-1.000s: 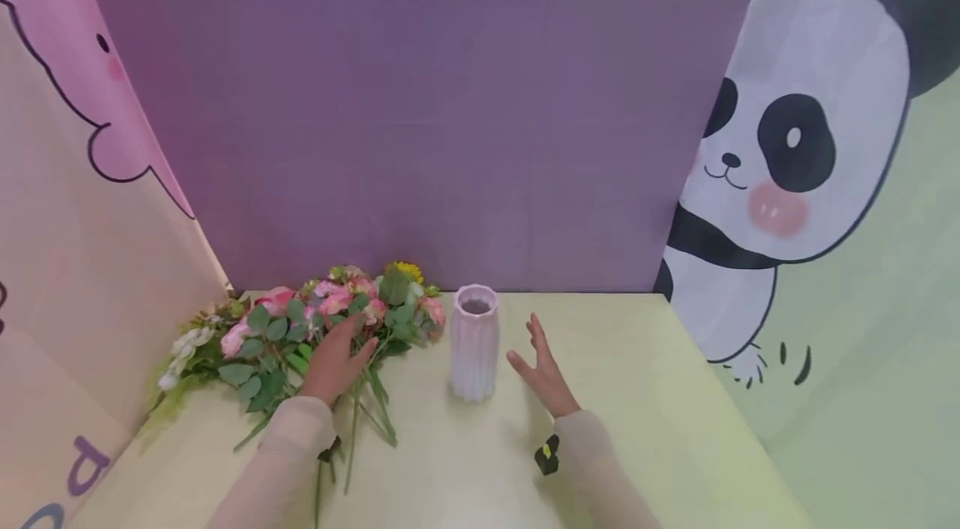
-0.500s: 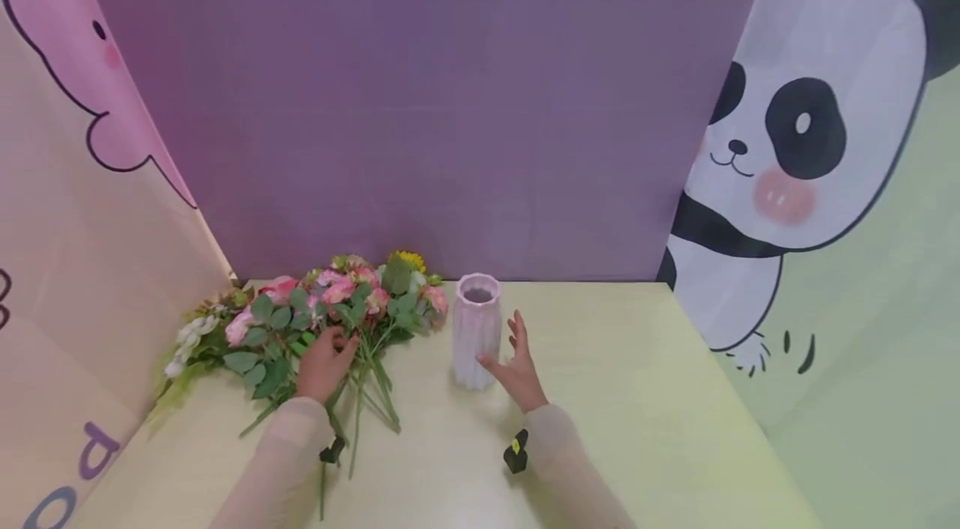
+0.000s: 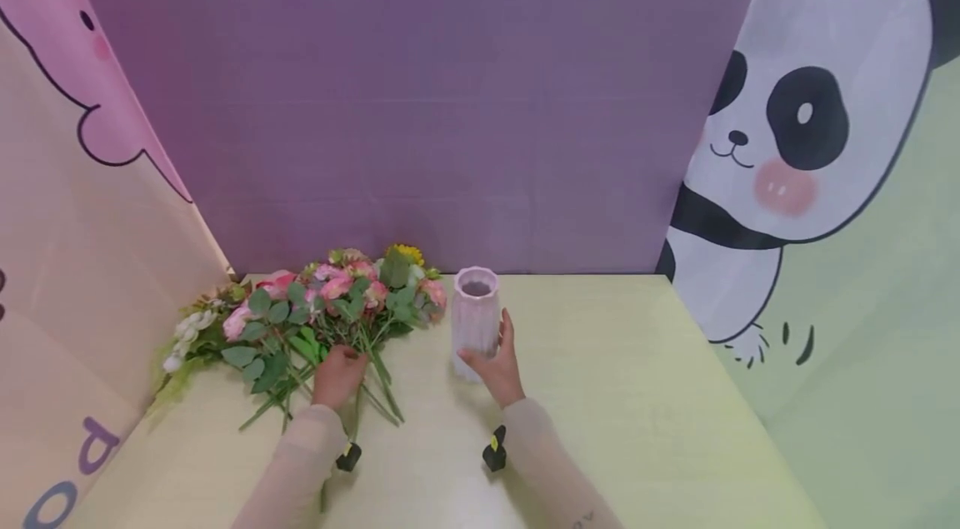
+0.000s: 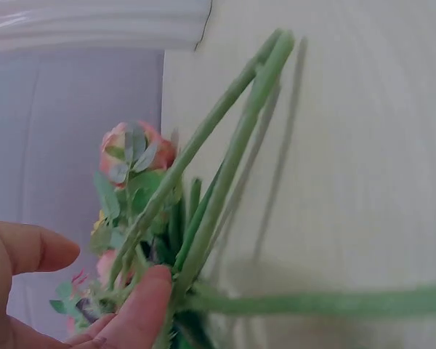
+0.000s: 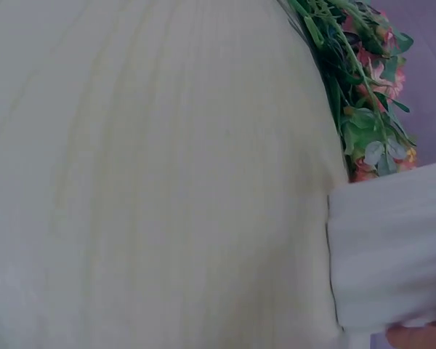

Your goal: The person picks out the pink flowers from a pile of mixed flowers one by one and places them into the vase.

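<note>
A ribbed pale pink-to-white vase stands upright on the table. My right hand holds it from the right, thumb across the front and fingers along the far side; in the right wrist view only a bit of a finger shows beside the vase. To the left lies a pile of artificial flowers, pink blooms with green leaves and long stems. My left hand is at their stems. In the left wrist view its thumb touches the green stems, while the forefinger stays apart from it.
White flowers with trailing greenery lie at the pile's left end. One yellow flower shows at its back. A purple backdrop rises behind the pale table, with printed cloths on both sides.
My right hand has moved left to the vase and now holds it. The left hand has come down from among the leaves to the stems. The head view has shifted slightly.
</note>
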Action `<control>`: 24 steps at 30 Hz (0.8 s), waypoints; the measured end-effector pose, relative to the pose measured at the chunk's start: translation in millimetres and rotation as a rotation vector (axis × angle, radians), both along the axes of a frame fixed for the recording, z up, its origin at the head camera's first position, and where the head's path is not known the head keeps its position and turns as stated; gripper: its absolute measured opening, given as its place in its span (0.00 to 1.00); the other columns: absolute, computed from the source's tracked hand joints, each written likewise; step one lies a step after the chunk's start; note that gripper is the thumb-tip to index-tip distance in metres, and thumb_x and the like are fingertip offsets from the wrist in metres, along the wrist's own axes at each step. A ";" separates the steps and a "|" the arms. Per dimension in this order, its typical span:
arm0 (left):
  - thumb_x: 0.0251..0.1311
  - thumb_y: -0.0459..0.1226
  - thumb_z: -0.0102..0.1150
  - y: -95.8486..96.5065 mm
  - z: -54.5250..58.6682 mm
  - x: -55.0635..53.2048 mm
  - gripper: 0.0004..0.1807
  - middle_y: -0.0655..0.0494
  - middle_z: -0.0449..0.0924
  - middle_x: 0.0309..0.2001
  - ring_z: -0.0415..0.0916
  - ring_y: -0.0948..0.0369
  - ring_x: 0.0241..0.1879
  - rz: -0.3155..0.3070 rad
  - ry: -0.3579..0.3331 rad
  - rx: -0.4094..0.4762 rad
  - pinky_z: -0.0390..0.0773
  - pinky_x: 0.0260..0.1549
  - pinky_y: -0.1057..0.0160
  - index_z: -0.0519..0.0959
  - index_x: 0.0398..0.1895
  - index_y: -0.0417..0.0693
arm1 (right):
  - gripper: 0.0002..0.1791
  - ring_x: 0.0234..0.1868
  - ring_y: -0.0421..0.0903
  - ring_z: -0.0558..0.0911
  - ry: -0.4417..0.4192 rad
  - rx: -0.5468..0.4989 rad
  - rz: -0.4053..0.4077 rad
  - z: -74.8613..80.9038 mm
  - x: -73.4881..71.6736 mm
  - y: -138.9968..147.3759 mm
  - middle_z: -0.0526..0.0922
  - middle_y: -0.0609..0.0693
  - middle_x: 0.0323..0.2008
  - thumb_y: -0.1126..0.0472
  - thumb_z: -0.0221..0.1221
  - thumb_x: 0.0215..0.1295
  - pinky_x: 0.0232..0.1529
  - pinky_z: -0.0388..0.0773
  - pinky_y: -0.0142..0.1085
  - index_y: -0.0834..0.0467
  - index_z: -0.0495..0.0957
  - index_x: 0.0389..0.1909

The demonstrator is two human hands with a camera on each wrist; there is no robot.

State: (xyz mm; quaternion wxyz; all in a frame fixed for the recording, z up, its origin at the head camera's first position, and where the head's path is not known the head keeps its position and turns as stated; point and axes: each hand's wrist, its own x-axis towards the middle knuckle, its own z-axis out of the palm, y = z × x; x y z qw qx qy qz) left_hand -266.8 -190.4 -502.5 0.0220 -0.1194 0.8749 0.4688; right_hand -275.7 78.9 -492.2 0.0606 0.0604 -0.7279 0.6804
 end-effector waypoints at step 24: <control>0.61 0.32 0.50 28.4 -17.4 1.2 0.22 0.41 0.81 0.30 0.78 0.60 0.23 0.007 -0.029 0.209 0.81 0.26 0.62 0.67 0.54 0.23 | 0.47 0.57 0.62 0.69 0.036 -0.006 -0.160 -14.7 -4.7 -21.0 0.68 0.64 0.58 0.70 0.69 0.46 0.60 0.64 0.59 0.64 0.53 0.66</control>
